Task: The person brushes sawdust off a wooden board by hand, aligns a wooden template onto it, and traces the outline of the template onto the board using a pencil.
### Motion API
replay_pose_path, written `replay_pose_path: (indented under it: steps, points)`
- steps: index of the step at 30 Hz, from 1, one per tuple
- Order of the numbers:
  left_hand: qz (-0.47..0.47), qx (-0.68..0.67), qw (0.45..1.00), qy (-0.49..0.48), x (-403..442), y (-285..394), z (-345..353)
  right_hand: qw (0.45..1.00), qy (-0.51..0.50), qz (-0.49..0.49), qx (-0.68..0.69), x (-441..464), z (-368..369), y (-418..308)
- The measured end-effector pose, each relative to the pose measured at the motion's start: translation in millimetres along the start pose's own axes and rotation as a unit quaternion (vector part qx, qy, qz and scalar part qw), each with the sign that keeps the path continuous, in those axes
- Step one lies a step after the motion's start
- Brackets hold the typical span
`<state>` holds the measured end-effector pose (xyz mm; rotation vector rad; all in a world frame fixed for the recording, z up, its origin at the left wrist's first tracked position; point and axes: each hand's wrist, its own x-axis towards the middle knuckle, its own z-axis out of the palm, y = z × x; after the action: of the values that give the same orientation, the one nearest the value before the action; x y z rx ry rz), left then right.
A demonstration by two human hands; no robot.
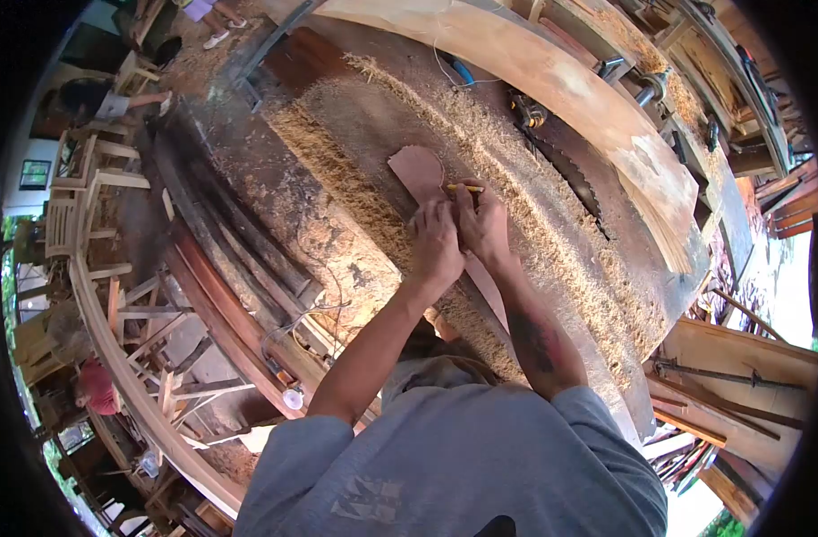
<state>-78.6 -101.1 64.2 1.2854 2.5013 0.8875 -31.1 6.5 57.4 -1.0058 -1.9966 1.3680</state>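
My right hand (485, 224) is closed around a yellow pencil (465, 188), gripped near the fingertips and lying almost level. Under both hands is a long, thin pinkish-brown piece of board (417, 168) with a rounded far end, flat on the dark work surface. My left hand (437, 240) presses on this piece, fingers bent and close together, right beside my right hand. Its fingertips are partly hidden. The near part of the thin board shows again between my forearms.
Sawdust (516, 201) lies in ridges over the worktable. Beyond it is a wide curved wooden panel (552, 80), with a yellow-and-black power tool (529, 114) nearby. Curved dark beams (221, 215) and a slatted wooden frame (105, 295) stand at left. Other people are farther back.
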Motion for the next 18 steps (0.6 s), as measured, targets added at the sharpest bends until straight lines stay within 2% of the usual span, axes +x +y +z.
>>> replay_pose_path:
  steps: [1, 3, 5, 6, 10, 12, 16, 18]
  points:
    - [0.006, 0.011, 1.000, 0.025, 3.4, -3.0, -2.0, 1.000, -0.010, -0.013, -0.012, 0.9, -0.8, -0.4]
    - [-0.014, -0.013, 1.000, -0.002, 10.1, -10.9, -7.9, 0.999, -0.023, -0.021, -0.032, 2.2, -1.5, -2.3]
    - [-0.059, 0.023, 0.997, -0.049, 16.4, -15.4, -15.5, 0.998, -0.038, -0.021, -0.053, 4.9, -0.7, -5.9]
    - [-0.054, 0.026, 0.995, -0.075, 16.7, -19.2, -16.2, 0.998, -0.035, -0.023, -0.056, 6.5, 1.2, -6.4]
    - [-0.028, 0.026, 0.996, -0.084, 15.8, -27.7, -16.6, 0.995, -0.056, 0.010, -0.083, 13.2, 7.2, -11.3]
    - [-0.049, 0.019, 0.991, -0.120, 19.7, -21.0, -25.7, 0.993, -0.056, -0.041, -0.097, 19.0, 6.6, -10.2]
    - [-0.066, 0.014, 0.987, -0.143, 23.9, -18.9, -30.0, 0.992, -0.056, -0.011, -0.115, 32.2, 16.4, -14.5]
    - [-0.042, 0.062, 0.987, -0.143, 22.3, -21.8, -26.3, 0.993, -0.043, 0.019, -0.107, 35.4, 20.6, -10.9]
